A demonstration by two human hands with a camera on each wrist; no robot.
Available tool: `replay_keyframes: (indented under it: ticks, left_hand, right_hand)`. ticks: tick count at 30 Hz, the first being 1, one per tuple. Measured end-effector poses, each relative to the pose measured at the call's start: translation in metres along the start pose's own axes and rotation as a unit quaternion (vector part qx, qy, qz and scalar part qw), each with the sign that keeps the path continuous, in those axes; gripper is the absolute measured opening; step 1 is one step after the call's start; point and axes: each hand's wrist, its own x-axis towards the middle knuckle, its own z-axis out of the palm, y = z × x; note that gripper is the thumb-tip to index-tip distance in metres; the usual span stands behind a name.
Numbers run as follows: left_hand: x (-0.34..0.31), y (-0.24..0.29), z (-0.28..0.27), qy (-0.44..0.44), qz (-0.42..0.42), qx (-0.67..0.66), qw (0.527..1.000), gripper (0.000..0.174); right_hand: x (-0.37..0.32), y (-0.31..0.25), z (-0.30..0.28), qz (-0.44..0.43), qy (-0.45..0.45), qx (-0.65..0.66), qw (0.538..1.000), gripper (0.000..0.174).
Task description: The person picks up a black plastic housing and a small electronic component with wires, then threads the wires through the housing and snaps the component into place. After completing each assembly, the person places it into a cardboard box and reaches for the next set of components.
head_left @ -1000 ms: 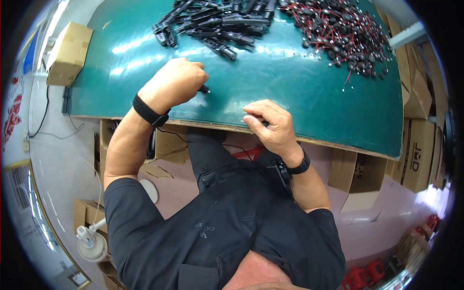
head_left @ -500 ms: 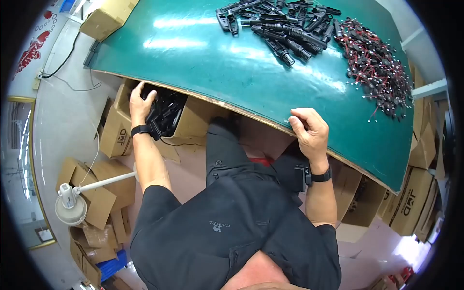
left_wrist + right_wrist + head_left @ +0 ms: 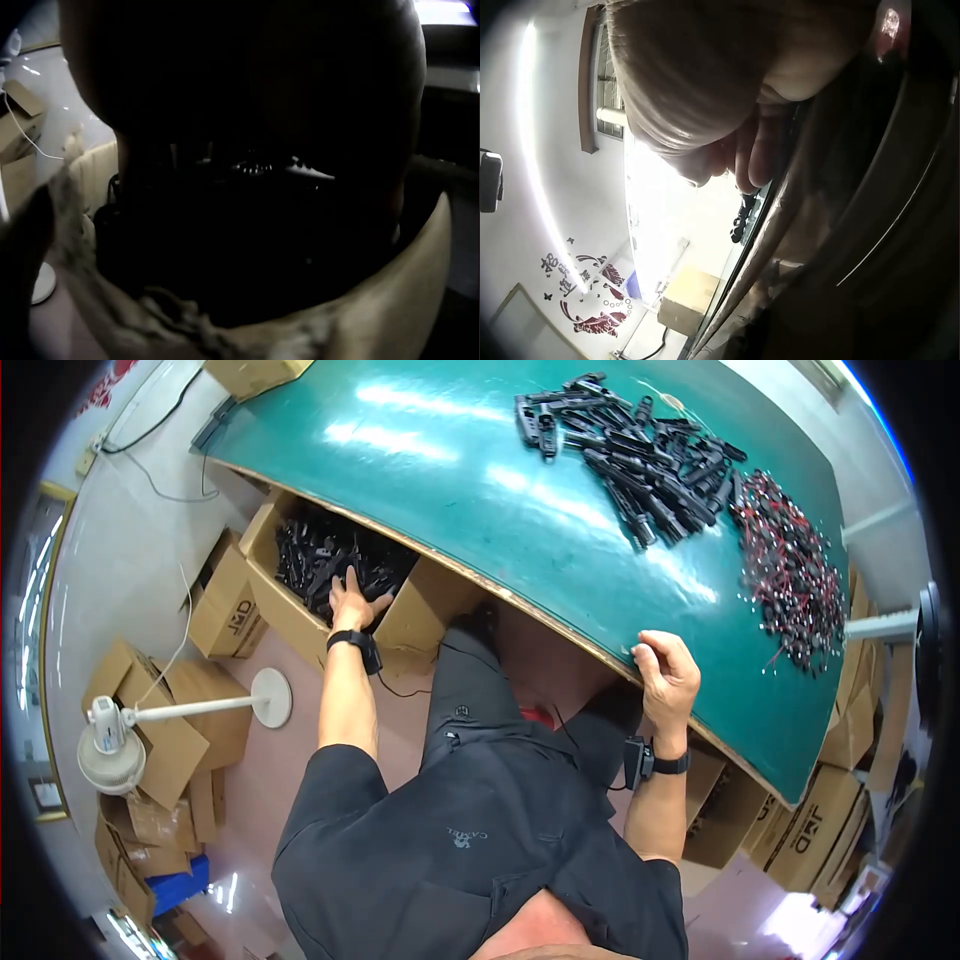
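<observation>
Spread fingers of my left hand [image 3: 350,603] reach down onto black plastic parts [image 3: 305,560] inside a cardboard box [image 3: 285,600] under the table edge; whether they touch a part is unclear. The left wrist view is very dark, showing the box rim [image 3: 405,277] and the hand's silhouette [image 3: 247,82]. At the table's front edge rests my right hand [image 3: 668,678], fingers loosely curled and thumb beside them, with no held object plainly visible. Its palm and fingers [image 3: 754,150] also show in the right wrist view.
On the green table [image 3: 450,500] lie a pile of black parts [image 3: 660,470] and a heap of small parts with red wires [image 3: 790,570]. A white fan [image 3: 110,745] and cardboard boxes [image 3: 160,760] stand at the left.
My left hand has moved from above the table, past its edge, and down into the box. The dark piece seen by it earlier is out of view. My right hand remains at the edge.
</observation>
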Motion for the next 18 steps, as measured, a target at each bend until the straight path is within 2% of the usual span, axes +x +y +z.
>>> replay_keyframes:
  ticks: [2,3,6,7,10,12,15,18]
  left_hand:
    - [0.027,0.001,0.018,-0.085,-0.048,-0.031,0.995,0.108]
    - [0.05,-0.012,0.044,-0.088,-0.054,-0.036,0.994,0.108]
    - [0.133,-0.06,0.117,-0.089,0.002,0.182,0.979,0.105]
    - [0.138,-0.054,0.108,-0.09,-0.002,0.18,0.98,0.105]
    - [0.135,-0.007,0.037,-0.156,-0.143,0.042,0.976,0.097]
    - [0.143,-0.008,0.037,-0.143,-0.157,0.021,0.977,0.096]
    - [0.159,-0.013,0.029,-0.103,-0.18,-0.012,0.978,0.093]
    - [0.166,-0.024,0.021,-0.061,-0.145,-0.046,0.987,0.095]
  right_hand:
    - [0.003,0.003,0.001,-0.003,-0.007,-0.015,1.0,0.009]
    - [0.002,0.004,0.0,0.002,-0.007,-0.028,1.0,0.009]
    - [0.0,0.005,0.002,0.014,-0.002,-0.034,0.999,0.008]
    - [-0.001,0.005,0.004,0.025,0.006,-0.024,0.999,0.008]
    - [-0.001,0.005,0.01,0.022,0.011,-0.05,0.998,0.008]
    - [0.0,0.005,0.011,-0.013,0.016,-0.113,0.993,0.008]
    - [-0.001,0.007,0.012,0.005,0.036,-0.096,0.995,0.009]
    - [0.002,0.006,0.019,0.013,0.043,-0.088,0.995,0.009]
